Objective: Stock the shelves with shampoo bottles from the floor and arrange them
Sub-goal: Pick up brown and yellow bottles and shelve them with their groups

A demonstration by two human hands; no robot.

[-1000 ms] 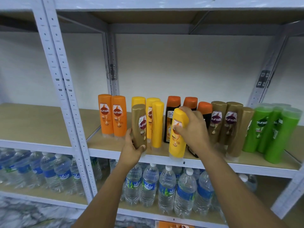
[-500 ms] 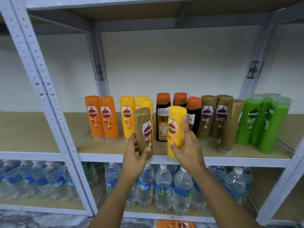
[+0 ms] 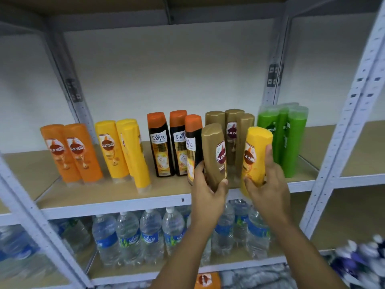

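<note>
The person's left hand [image 3: 208,190] is wrapped around the lower half of a gold-brown bottle [image 3: 214,155], thumb on the labelled front and fingers behind; the bottle is smooth, glossy plastic with a flattened oval body and a rounded cap end on top. Just to its right, the right hand [image 3: 268,184] grips a yellow bottle [image 3: 255,157] of the same shape, fingers lying up its right side and the thumb pressed low on the front. Both bottles are tilted slightly and held at the front edge of the shelf [image 3: 116,195], a pale wood-look board in a grey perforated metal frame.

Directly behind the two hands stand three more gold-brown bottles [image 3: 233,130], partly hidden. To the right of the right hand is a tight cluster of green bottles [image 3: 291,140] with translucent caps. Left of the left hand stand three black bottles [image 3: 159,147] with orange caps, the nearest touching or just beside the held gold-brown one. Further left are three yellow bottles [image 3: 116,149], one set forward and leaning, then two orange bottles [image 3: 68,151] side by side.

Below the hands, on the lower shelf, clear ribbed water bottles [image 3: 133,236] with blue labels and white caps stand packed together.
</note>
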